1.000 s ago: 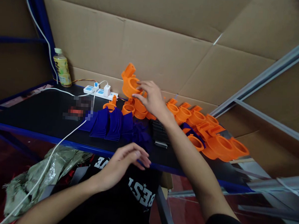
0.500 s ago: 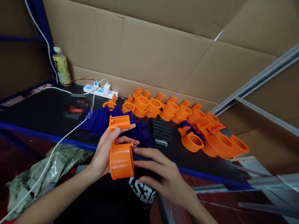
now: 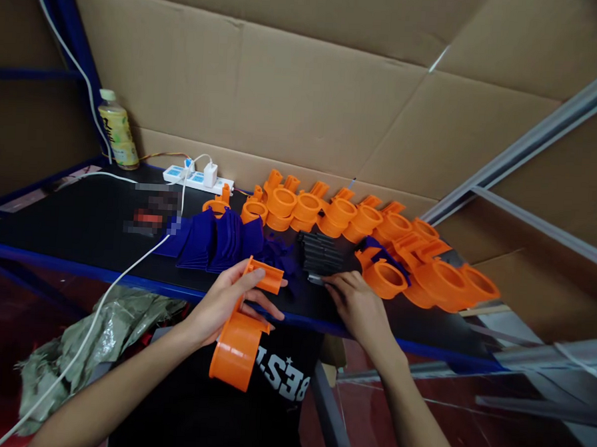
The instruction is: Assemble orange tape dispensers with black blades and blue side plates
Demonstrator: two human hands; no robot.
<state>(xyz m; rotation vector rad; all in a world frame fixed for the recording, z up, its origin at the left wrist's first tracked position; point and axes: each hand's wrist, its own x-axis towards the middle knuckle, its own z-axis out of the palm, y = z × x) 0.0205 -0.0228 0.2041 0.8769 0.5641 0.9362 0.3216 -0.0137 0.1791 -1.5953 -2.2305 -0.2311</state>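
Note:
My left hand (image 3: 229, 300) is closed round the narrow upper arm of an orange plastic ring part (image 3: 235, 353), which hangs tilted over my lap in front of the table edge. Over the table, my right hand (image 3: 357, 303) has its fingertips at the near end of a stack of black strips (image 3: 322, 251). A silvery strip (image 3: 316, 278) lies at that end, by the thumb and forefinger. Whether those fingers grip it is not clear. Left of the strips are small dark blue pieces (image 3: 277, 250) and fanned stacks of flat blue plates (image 3: 196, 241).
Several more orange ring parts (image 3: 339, 215) stand in a curved row behind and to the right on the black table (image 3: 78, 218). A power strip (image 3: 198, 178), a drink bottle (image 3: 118, 131) and a white cable (image 3: 120, 284) are on the left. Cardboard walls (image 3: 286, 83) enclose the back.
My right hand has left the orange ring part and reached forward and right to the black strips. My left hand has tilted the part and shifted slightly right.

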